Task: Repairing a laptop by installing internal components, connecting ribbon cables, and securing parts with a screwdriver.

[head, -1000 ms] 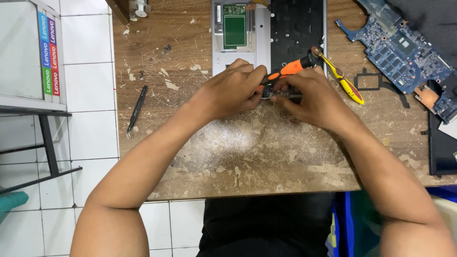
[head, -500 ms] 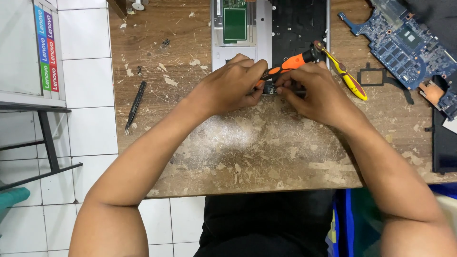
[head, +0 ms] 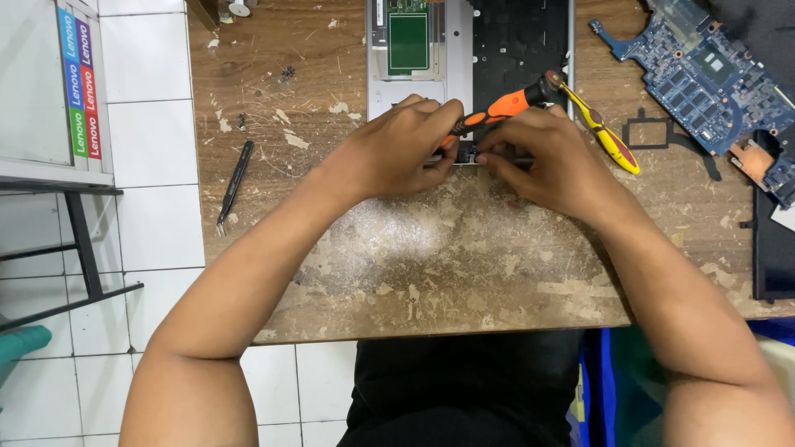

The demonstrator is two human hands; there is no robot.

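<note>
An opened laptop base (head: 460, 50), silver with a green board and a black keyboard underside, lies at the far middle of the worn wooden table (head: 464, 265). Both hands meet at its near edge. My left hand (head: 389, 153) pinches the lower end of an orange and black screwdriver (head: 505, 105), whose handle slants up to the right. The fingers of my right hand (head: 551, 161) press on a small dark part (head: 465, 155) at the laptop's edge, right beside the screwdriver's tip. The tip itself is hidden by fingers.
A yellow-handled tool (head: 609, 141) and a black square bracket (head: 654, 132) lie right of the hands. A blue circuit board (head: 704, 74) sits at the far right, with a dark flat piece (head: 774, 248) below it. Black tweezers (head: 233, 186) lie near the table's left edge.
Both hands stay together at the laptop's near edge with the screwdriver. Only small finger movements and a slight shift of the view show.
</note>
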